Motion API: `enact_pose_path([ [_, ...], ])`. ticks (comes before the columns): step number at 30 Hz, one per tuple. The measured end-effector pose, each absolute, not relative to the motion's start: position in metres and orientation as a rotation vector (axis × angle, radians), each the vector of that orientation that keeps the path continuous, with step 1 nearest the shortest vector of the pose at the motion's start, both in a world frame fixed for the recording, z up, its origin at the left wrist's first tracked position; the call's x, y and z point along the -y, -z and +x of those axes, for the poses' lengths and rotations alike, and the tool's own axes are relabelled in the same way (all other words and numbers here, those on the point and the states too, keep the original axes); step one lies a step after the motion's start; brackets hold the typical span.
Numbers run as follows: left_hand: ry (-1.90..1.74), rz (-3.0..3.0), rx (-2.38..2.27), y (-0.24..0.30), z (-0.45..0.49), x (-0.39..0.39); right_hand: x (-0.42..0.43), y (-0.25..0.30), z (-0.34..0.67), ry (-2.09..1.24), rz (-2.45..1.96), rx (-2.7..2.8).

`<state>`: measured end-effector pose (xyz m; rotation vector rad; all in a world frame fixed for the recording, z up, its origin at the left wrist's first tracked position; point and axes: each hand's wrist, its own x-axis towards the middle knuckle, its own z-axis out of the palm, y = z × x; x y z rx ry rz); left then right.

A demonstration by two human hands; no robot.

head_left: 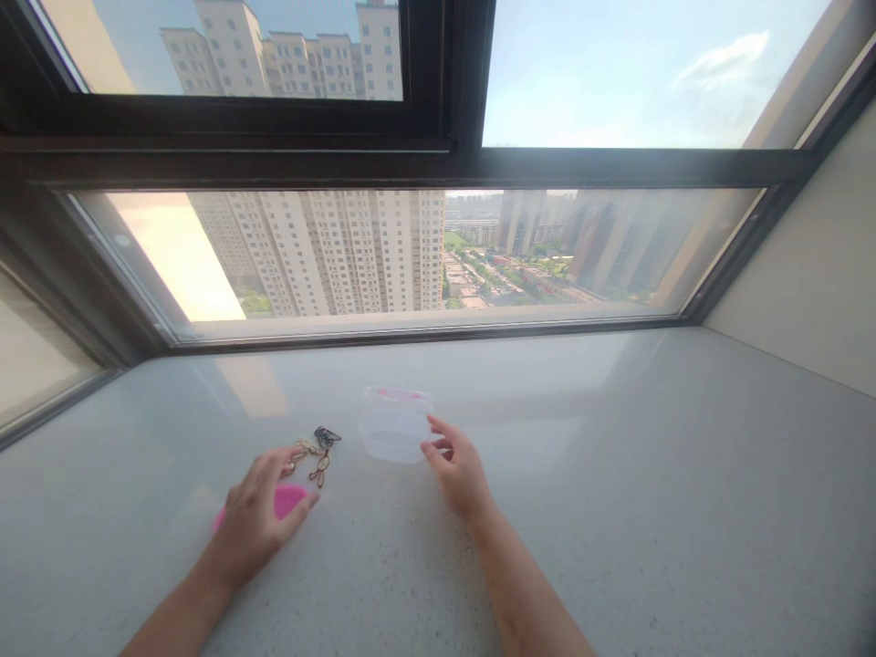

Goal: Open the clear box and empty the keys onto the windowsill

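A small clear plastic container [393, 424] with a pink-edged rim stands on the pale stone sill [616, 474]. My right hand [457, 465] is at its right side, fingers curled against the wall of the container. My left hand [256, 516] lies over a flat pink lid [287, 500], fingers spread on it. Just beyond the left fingertips lie a few small hair clips [318, 452], some golden and one dark, loose on the sill.
The sill runs wide to the left and right under a dark-framed window [438, 164] looking out on high-rise buildings. A pale wall [821, 265] closes the right side.
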<state>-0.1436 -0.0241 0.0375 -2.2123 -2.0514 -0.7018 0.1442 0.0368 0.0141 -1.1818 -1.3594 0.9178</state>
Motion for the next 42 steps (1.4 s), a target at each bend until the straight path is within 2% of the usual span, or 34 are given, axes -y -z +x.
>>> enact_pose_path([
  [8, 0.763, -2.364, 1.496, -0.057, -0.099, 0.045, -0.037, -0.013, 0.14, -0.949, -1.169, 1.338],
  [12, 0.626, -2.483, 1.248, -0.081, -0.054, 0.038, -0.037, -0.015, 0.14, -0.958, -1.154, 1.326],
  [19, 0.456, -2.452, 1.346, -0.116, -0.02, -0.018, -0.038, -0.018, 0.143, -0.904, -1.194, 1.226],
  [28, 0.4, -2.526, 1.429, -0.096, -0.036, -0.044, -0.038, -0.02, 0.144, -0.85, -1.3, 1.18],
  [42, 0.43, -2.444, 1.542, -0.089, -0.111, -0.074, -0.038, -0.02, 0.146, -0.872, -1.339, 1.186],
])
